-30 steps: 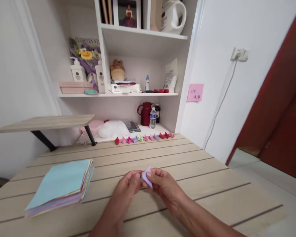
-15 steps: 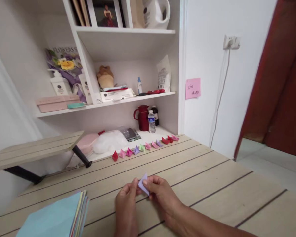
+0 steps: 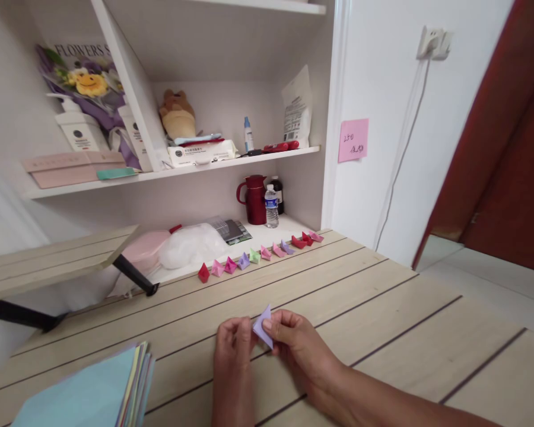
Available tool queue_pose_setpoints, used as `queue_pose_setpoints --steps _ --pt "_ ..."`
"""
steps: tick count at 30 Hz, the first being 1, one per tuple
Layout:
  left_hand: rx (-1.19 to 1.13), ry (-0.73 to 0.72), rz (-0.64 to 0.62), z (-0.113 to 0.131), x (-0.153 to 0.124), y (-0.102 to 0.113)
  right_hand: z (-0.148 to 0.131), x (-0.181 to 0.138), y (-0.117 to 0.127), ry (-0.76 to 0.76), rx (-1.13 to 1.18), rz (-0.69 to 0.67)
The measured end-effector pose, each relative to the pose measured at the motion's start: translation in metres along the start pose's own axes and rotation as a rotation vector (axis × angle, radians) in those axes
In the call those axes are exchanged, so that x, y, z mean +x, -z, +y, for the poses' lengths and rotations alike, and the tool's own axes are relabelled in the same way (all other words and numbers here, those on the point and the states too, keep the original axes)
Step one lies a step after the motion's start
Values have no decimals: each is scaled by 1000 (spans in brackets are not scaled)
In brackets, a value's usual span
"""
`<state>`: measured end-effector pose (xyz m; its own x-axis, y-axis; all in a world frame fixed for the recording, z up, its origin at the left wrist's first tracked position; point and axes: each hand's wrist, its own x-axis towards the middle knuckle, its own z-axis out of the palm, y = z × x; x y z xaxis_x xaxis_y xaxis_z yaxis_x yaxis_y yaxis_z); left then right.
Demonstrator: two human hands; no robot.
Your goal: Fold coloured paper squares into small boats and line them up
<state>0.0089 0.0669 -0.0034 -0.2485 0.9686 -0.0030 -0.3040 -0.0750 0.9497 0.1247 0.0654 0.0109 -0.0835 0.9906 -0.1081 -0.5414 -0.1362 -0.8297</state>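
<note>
A small piece of folded light purple paper [image 3: 262,329] is held just above the wooden table, one pointed corner turned upward. My right hand [image 3: 300,344] pinches it from the right, thumb lying on the front face and fingers curled behind. At its left edge is my left hand [image 3: 235,341], fingers bent and closed with the thumb beside the paper; exactly where those fingertips grip is partly hidden. Beyond my hands, a row of several small folded paper boats [image 3: 243,261] in red, pink, purple and green lines the table's back edge.
A stack of coloured paper [image 3: 80,385], light blue on top, lies at the lower left. Behind it stands a small raised wooden shelf [image 3: 57,255] on black legs. A red jug [image 3: 255,201] and a water bottle [image 3: 271,207] stand in the white shelving at the back.
The view has tilted down slightly and shifted. My left thumb has slid off the paper's front to its left edge, leaving more of the paper showing; my right hand keeps its pinch.
</note>
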Motion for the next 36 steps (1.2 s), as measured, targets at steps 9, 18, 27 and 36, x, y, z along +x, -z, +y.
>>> queue_pose_setpoints --steps 9,18,27,36 --pt "-1 48 -68 -5 -3 0 -3 -2 2 -24 10 -23" --pt "-160 81 -176 -2 -1 -4 -11 0 0 -126 94 -56" --pt "-411 309 -207 25 -3 3 -24 0 8 81 -152 -197" --pt "-525 417 -443 15 -19 -4 -40 -13 8 33 -181 -399"
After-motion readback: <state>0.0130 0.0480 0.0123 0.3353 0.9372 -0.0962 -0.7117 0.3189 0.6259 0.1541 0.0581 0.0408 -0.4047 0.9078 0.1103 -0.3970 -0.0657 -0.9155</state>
